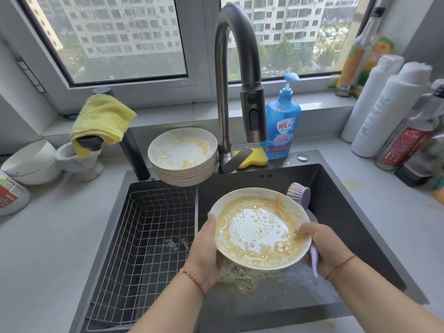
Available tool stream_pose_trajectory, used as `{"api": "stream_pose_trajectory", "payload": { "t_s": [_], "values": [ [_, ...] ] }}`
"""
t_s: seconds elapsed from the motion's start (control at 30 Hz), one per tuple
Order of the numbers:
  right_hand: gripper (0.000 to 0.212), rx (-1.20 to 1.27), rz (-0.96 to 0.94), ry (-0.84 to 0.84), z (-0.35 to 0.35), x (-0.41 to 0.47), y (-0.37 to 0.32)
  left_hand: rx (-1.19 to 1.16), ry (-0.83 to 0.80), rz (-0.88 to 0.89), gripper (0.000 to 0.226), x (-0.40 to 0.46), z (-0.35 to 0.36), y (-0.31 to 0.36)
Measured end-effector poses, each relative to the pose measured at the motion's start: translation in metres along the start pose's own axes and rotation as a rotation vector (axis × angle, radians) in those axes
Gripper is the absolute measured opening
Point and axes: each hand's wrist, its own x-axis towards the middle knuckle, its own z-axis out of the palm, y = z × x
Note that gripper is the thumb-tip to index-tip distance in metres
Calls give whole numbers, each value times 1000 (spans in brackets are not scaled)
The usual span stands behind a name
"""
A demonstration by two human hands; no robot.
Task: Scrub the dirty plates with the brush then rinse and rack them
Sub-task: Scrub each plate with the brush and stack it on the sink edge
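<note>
- Dark sink basin (336, 188): foamy yellow-brown water pooled on the floor under the held plate, so washing seems underway, judging by the foam.
- Wire rack (149, 236) in the left part of the sink: no plate visible inside; racking not yet begun, as far as seen.
- Stack of dirty plates (183, 157) on the back edge of the sink, left of the faucet (237, 75): top plate smeared with yellow residue; most of the work probably left.
- Held plate (260, 228), above the right part of the basin, tilted toward the camera: soapy bubbles in the middle, brown film around; seems partly scrubbed, not rinsed. No water seen running from the faucet.
- Left hand (204, 248): grips the left rim of the plate, thumb on the rim, fingers hidden below.
- Right hand (324, 246): holds the right rim with the fingertips and also the lilac brush (301, 192), handle passing through the hand, bristle head up behind the plate.
- Blue dish soap bottle (283, 121), just right of the faucet: red Chinese characters on the label, too small to read surely.
- White bottle (386, 111) at right: letters "AC" readable, the rest cut off.
- Dark bottle (408, 138) with red label: writing not legible.
</note>
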Motion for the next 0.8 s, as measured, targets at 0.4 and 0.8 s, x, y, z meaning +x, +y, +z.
{"api": "stream_pose_trajectory", "payload": {
  "t_s": [0.4, 0.8],
  "values": [
    [10, -121, 92, 228, 21, -15, 15, 1701, -184, 959, 42, -24, 4, -34],
    [32, -457, -151, 105, 26, -48, -15, 1315, 248, 852, 47, -22, 21, 1]
  ]
}}
